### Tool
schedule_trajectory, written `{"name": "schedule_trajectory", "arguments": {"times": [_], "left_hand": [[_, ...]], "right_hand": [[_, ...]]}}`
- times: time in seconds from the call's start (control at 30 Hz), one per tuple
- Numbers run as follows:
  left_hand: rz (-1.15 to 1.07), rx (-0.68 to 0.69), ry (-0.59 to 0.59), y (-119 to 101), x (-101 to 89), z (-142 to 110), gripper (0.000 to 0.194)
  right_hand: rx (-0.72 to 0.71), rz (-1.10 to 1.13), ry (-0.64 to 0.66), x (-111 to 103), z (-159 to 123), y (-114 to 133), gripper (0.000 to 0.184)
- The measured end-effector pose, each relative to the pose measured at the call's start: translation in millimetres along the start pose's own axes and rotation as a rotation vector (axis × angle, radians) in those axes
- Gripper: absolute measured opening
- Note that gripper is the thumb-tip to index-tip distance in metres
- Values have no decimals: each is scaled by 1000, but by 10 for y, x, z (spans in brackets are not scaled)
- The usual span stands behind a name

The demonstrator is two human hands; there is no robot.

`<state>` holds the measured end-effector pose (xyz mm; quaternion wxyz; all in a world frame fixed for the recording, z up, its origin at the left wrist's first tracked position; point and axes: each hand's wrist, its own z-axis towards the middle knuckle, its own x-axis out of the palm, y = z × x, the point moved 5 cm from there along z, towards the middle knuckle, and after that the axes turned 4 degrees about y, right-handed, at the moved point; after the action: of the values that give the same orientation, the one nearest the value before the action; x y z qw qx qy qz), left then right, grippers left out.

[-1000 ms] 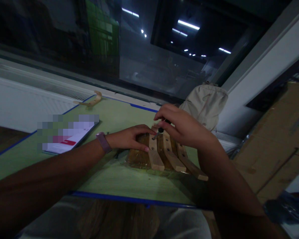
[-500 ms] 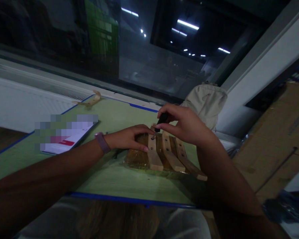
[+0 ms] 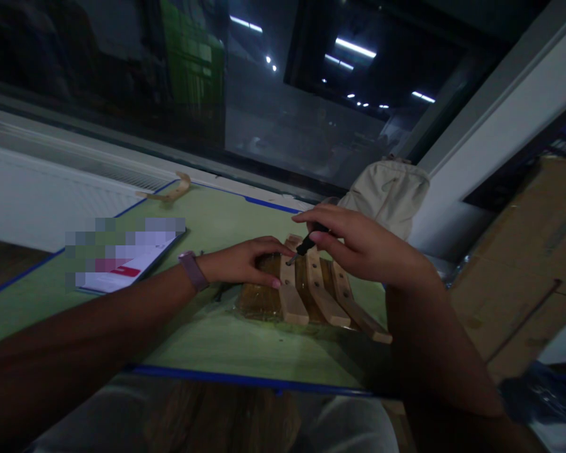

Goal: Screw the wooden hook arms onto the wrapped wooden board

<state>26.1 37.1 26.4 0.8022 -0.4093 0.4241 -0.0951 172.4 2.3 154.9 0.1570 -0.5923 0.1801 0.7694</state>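
Observation:
A small wooden piece [image 3: 311, 296] with three pale slats across a darker base lies on the green table [image 3: 226, 340], on clear plastic wrap. My left hand [image 3: 243, 261], a watch on its wrist, lies flat with fingers pressed on the left part of the wooden piece. My right hand [image 3: 363, 245] pinches a small black-handled screwdriver [image 3: 304, 247], tilted, with its tip at the far end of the left slat.
A white booklet [image 3: 122, 258] lies on the table to the left. A curved wooden part [image 3: 172, 190] rests at the table's far edge. A beige cloth bag [image 3: 389, 192] stands behind my right hand. Cardboard boxes [image 3: 523, 251] sit on the right. A dark window lies beyond.
My right hand has turned around the screwdriver, its fingers rolling the handle and the wrist dropping lower to the right. My left hand and the wooden piece have stayed in place.

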Motion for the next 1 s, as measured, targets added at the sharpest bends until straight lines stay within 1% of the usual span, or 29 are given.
{"name": "schedule_trajectory", "arguments": {"times": [0.07,0.13,0.17,0.3,0.37,0.43,0.5,0.53,0.6,0.63,0.7,0.73,0.77,0.8,0.9,0.93,0.97,1.0], "left_hand": [[-7,-6,4,-4,0,2,57],[-10,-15,10,-14,-1,4,56],[-7,-19,11,-20,-4,5,56],[9,-29,17,-38,-9,7,56],[9,-28,19,-40,-9,7,57],[6,-29,18,-39,-9,6,56],[-1,-27,17,-39,-9,5,56],[-9,-24,17,-40,-7,5,56],[-27,-19,15,-41,-5,5,55],[-35,-18,12,-40,-5,5,55],[-44,-14,5,-36,-5,6,55],[-44,-12,0,-33,-7,6,56],[-42,-11,-2,-31,-8,6,56],[-38,-10,-3,-31,-9,6,57],[-13,-18,9,-36,-11,8,57],[-3,-19,12,-41,-12,8,57],[6,-19,14,-46,-13,9,57],[11,-18,14,-50,-14,9,57]], "right_hand": [[48,-20,-19,-20,2,-17,25],[151,-107,-34,-24,21,-43,18],[206,-165,-37,-22,33,-55,18],[391,-405,-14,3,68,-114,36],[436,-456,0,19,69,-147,42],[400,-375,10,42,60,-155,38],[275,-206,12,55,44,-117,23],[199,-123,16,53,32,-83,20],[70,-6,34,41,7,-15,24],[30,29,48,37,1,10,24],[-12,56,65,33,9,39,16],[-3,40,56,31,24,35,9],[35,5,42,31,41,13,2],[97,-45,27,33,58,-22,6],[326,-197,11,44,72,-150,28],[367,-216,14,47,64,-174,33],[371,-208,19,49,55,-181,34],[338,-173,26,52,46,-170,32]]}}
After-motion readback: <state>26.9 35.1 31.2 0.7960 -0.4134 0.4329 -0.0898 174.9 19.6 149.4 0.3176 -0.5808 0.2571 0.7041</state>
